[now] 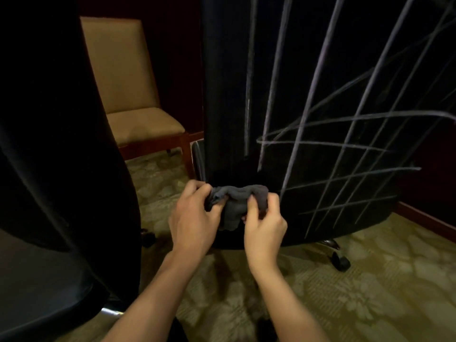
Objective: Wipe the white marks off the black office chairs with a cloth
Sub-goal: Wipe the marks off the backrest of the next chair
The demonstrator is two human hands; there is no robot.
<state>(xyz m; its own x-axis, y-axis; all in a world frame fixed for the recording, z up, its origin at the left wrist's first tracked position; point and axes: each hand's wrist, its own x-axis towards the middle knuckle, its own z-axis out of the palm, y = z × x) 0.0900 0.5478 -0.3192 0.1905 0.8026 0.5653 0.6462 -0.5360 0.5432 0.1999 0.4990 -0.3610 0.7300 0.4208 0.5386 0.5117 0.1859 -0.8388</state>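
Observation:
A black office chair [308,70] stands in front of me with its back turned my way. Long white marks [345,149] cross the right part of that back in a rough grid. Low in front of it hangs a bunched dark grey cloth [237,201], held between both hands. My left hand [192,218] pinches the cloth's left end. My right hand [264,223] pinches its right end. The cloth is close to the chair's lower back, just left of the marks; contact with the chair cannot be told.
A second black office chair [49,144] fills the left side, very close. A tan upholstered chair [128,90] with wooden legs stands behind, between the two. A castor [341,261] sticks out at lower right. Patterned carpet [370,292] covers the floor; a dark wall closes the right.

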